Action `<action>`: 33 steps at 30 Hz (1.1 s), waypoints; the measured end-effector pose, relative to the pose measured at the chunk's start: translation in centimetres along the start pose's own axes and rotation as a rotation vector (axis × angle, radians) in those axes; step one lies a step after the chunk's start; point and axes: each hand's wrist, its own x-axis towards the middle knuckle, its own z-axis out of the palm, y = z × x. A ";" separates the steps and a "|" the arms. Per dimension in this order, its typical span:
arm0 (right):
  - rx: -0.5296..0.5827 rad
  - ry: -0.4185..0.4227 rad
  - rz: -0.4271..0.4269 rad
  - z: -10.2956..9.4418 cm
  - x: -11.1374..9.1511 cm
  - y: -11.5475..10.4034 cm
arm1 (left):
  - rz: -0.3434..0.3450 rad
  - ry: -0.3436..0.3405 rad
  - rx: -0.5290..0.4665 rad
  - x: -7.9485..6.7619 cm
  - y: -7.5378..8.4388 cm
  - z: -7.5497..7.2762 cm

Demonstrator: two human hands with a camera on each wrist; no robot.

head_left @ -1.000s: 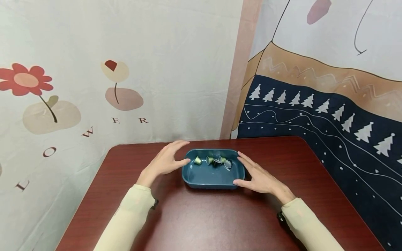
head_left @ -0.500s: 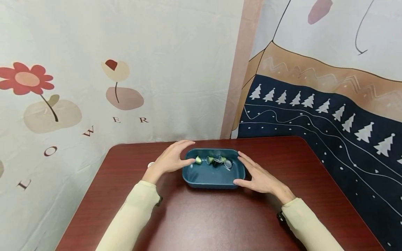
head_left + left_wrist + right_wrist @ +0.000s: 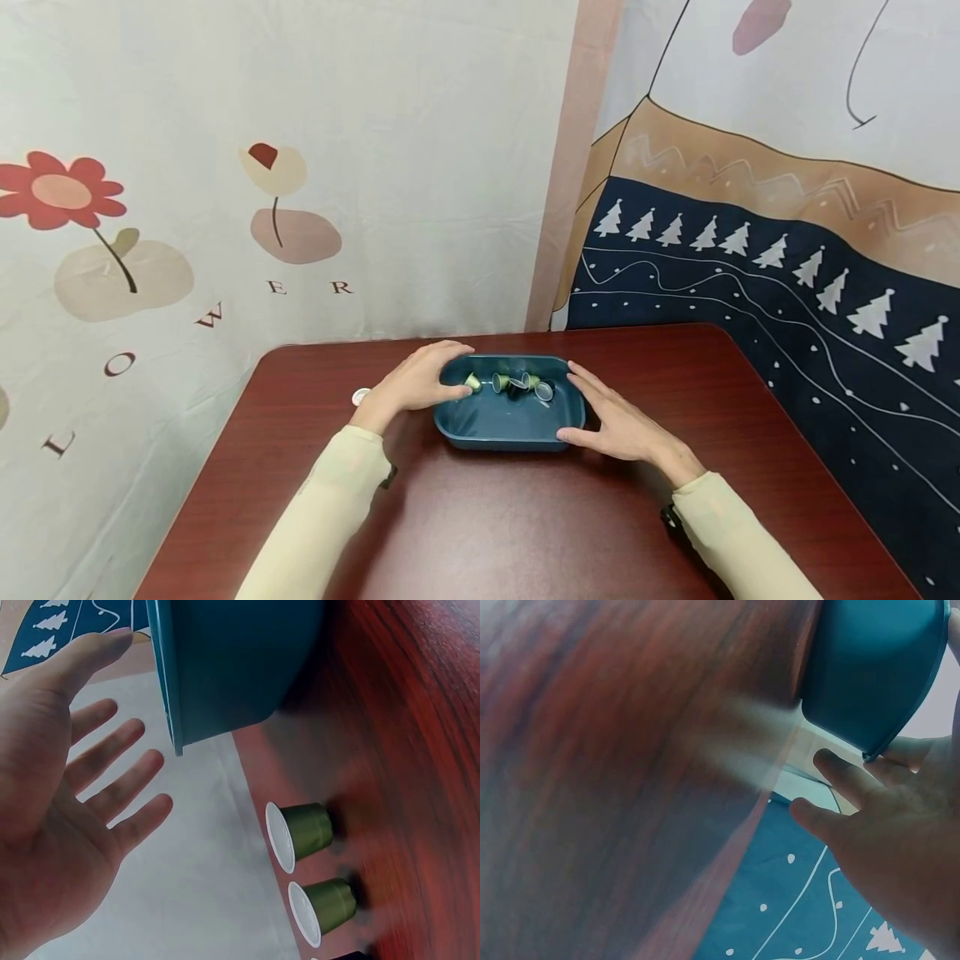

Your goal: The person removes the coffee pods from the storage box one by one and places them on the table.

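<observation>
A blue-green rectangular baking dish (image 3: pixel 491 421) stands on the table with several green and dark coffee capsules (image 3: pixel 472 382) lying inside along its back half. My left hand (image 3: pixel 412 385) is at the dish's left end, fingers spread and thumb extended, overlapping its rim in the head view. The left wrist view shows that palm (image 3: pixel 52 847) beside the dish wall with nothing in it. At the right end my right hand (image 3: pixel 618 423) has thumb and fingertips at the rim, fingers fairly straight. In the right wrist view its fingers (image 3: pixel 844 776) lie along the dish's outer wall.
Two green coffee capsules (image 3: pixel 311 829) lie on the table left of the dish, with a dark thing cut off at that view's bottom edge. In the head view a white capsule lid (image 3: pixel 361 397) shows behind the left wrist. Printed cloths hang behind the red-brown table (image 3: pixel 480 525).
My left hand has moved right, over the left end of the dish, uncovering a white capsule lid behind the wrist. The right hand and the dish have stayed in place.
</observation>
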 end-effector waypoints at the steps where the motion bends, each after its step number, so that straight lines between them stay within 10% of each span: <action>1: 0.000 0.000 0.002 0.0 0.0 0.0 | 0.006 -0.009 0.007 0.2 0.1 0.0; 33: 0.012 -0.011 0.011 0.1 0.2 0.3 | 0.056 -0.160 0.089 4.9 2.4 3.2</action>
